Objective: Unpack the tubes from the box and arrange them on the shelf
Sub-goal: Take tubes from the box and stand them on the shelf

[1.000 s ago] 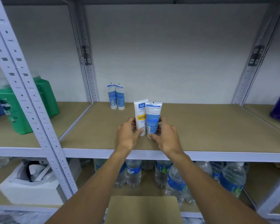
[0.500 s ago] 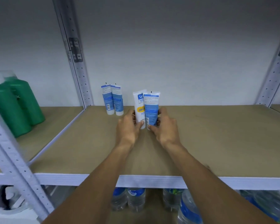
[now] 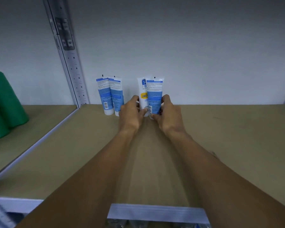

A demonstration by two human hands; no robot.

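Observation:
Two white-and-blue tubes stand upright, cap down, near the back of the brown shelf board (image 3: 220,145). My left hand (image 3: 130,114) grips the left tube (image 3: 142,94), which shows a yellow label. My right hand (image 3: 168,114) grips the right tube (image 3: 155,94), which shows its printed back. These two tubes touch each other. Just to their left, a pair of matching tubes (image 3: 109,96) stands against the back wall, next to the grey upright post. The box is out of view.
A perforated grey shelf post (image 3: 69,63) rises at the back left. Green bottles (image 3: 5,106) stand on the neighbouring shelf at the far left. The shelf's white front edge (image 3: 155,213) runs below my forearms. The board extends bare to the right.
Both hands have carried the two tubes from the front of the shelf toward the back wall, close to the standing pair. The camera has moved in closer to the shelf.

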